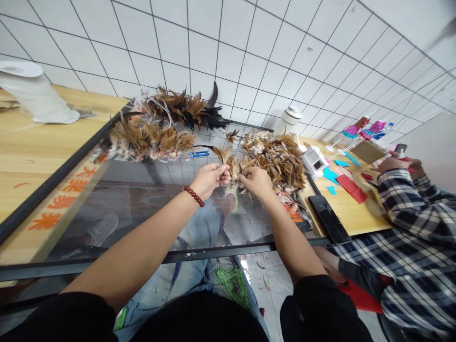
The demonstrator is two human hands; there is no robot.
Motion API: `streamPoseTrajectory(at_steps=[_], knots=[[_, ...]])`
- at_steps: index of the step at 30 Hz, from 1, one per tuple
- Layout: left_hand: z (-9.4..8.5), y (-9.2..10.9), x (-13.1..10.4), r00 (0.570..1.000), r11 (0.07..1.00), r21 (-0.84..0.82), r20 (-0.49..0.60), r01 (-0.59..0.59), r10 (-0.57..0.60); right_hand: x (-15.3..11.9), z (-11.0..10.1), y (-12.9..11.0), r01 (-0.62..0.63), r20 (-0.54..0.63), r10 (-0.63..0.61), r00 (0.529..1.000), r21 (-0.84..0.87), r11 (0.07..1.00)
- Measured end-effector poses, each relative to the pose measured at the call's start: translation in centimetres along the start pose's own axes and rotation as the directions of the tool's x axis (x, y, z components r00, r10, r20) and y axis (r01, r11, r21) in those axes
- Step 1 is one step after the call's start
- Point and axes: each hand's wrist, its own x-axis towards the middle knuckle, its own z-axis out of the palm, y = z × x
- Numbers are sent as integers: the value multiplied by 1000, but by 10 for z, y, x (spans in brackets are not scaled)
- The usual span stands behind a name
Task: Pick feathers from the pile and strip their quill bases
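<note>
My left hand [210, 179], with a red bead bracelet [194, 195] at the wrist, is closed in a pinch on a small bunch of brown feathers [223, 156]. Close beside it, the fingers of my right hand [257, 181] are pinched together at the pale lower ends of the feathers; what exactly they grip is too small to make out. To the right lies a large pile of brown feathers [274, 159]. Small blue thread snips [199, 154] rest left of the bunch, near a row of brown feathers [153, 140].
A dark-framed glass panel [142, 190] covers the table. Behind are more feathers [185, 107] and a white lidded bottle [287, 118]. A phone [329, 221] lies at the front right edge. At right, a person in a plaid sleeve [409, 194] works near red and blue scraps [351, 187].
</note>
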Motion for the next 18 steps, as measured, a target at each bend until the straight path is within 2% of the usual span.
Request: streamPoseTrajectory(at_steps=[2, 4, 9, 12, 14, 18], knots=[[0, 1, 0, 1000, 1000, 0, -19, -4, 4, 3, 3, 3, -10, 45, 4, 999, 141, 990], [2, 2, -1, 999, 1000, 6, -39, -1, 1, 7, 3, 8, -29, 62, 8, 998, 351, 936], [4, 4, -4, 999, 1000, 9, -44, 18, -18, 11, -5, 8, -75, 37, 70, 997, 727, 683], [4, 3, -4, 998, 1000, 10, -56, 19, -19, 8, -10, 0, -121, 70, 116, 991, 842, 526], [4, 2, -4, 998, 1000, 13, -58, 25, -24, 6, -12, -5, -162, 125, 111, 986, 875, 456], [5, 3, -5, 997, 998, 11, -52, 65, -64, 0, -10, -15, -192, 178, 72, 981, 887, 421]])
